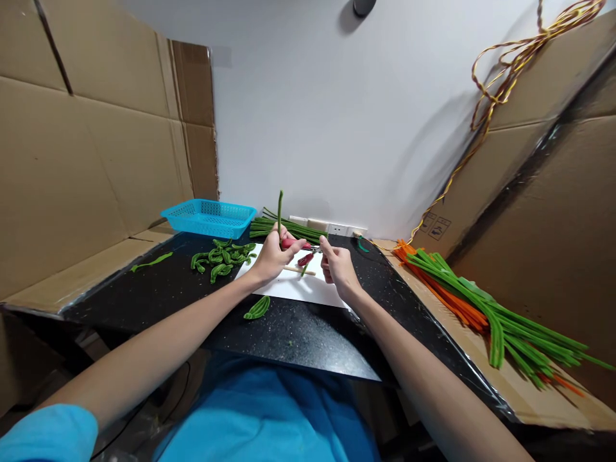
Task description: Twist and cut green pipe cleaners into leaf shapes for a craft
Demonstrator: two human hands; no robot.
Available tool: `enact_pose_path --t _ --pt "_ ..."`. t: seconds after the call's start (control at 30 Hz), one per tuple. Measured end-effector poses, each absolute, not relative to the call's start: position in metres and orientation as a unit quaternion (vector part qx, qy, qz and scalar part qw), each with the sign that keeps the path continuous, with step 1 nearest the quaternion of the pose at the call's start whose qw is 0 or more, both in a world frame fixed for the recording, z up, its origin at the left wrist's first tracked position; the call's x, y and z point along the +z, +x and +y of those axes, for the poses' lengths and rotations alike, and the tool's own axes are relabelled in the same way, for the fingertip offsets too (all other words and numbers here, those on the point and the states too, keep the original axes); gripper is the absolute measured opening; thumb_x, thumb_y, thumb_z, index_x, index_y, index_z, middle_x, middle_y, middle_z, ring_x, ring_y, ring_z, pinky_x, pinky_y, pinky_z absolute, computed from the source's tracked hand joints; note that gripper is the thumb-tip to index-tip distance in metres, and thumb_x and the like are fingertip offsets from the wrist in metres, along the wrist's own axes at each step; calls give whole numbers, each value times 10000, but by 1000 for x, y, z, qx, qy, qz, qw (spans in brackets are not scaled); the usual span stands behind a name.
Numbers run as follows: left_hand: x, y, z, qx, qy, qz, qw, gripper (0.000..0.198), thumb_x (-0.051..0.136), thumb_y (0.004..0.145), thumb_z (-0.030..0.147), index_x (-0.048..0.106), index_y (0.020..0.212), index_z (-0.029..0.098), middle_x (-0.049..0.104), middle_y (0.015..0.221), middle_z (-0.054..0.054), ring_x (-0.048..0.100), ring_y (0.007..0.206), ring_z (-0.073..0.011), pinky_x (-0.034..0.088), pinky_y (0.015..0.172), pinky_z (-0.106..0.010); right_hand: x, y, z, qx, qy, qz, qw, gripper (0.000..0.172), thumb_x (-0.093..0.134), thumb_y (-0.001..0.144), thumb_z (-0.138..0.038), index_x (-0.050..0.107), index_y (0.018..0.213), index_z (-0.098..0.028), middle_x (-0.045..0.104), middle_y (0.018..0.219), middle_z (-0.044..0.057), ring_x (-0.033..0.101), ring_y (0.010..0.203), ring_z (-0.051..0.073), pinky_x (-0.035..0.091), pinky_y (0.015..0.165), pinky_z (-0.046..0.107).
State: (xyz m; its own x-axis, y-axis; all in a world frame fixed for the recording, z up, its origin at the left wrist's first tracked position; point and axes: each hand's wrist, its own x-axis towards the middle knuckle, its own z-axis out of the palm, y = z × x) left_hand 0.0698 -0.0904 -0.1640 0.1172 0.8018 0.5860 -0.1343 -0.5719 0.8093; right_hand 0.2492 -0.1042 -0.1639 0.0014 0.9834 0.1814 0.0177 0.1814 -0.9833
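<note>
My left hand (274,255) is closed around a green pipe cleaner (280,212) that stands upright from the fist. Red-handled scissors (298,247) lie between my two hands, touching the left hand's fingers. My right hand (337,263) is pinched closed just right of the scissors; what it grips is too small to make out. Both hands hover over a white sheet (298,289) on the black countertop (298,333). A thin wooden stick (299,271) lies on the sheet under the hands.
A pile of bent green pieces (222,255) lies left of the sheet, one more (257,308) in front. A blue basket (209,217) and a green stem bundle (269,226) sit behind. Long green and orange stems (481,308) lie on cardboard at right.
</note>
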Motion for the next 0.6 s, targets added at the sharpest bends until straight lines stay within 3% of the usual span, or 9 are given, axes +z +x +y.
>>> enact_pose_path --t 0.1,0.33,0.6 --pt "-163 73 -100 603 660 263 362 539 802 864 432 293 882 255 593 724 84 541 451 -51 414 430 -185 -163 248 -105 471 -434 -513 571 669 782 761 -724 325 610 -260 281 483 -104 205 382 48 164 340 212" --pt "-160 81 -108 606 635 223 424 568 767 883 502 247 892 275 607 698 101 596 397 -97 408 328 -183 -162 243 -107 536 -374 -480 585 741 791 744 -724 226 577 -275 215 473 -121 128 404 38 118 358 219" --pt "-164 81 -107 599 622 222 453 563 762 889 501 245 906 277 565 715 120 593 410 -93 394 328 -183 -173 248 -98 302 -412 -566 647 676 562 917 -762 314 536 -262 322 459 -53 279 404 92 213 376 254"
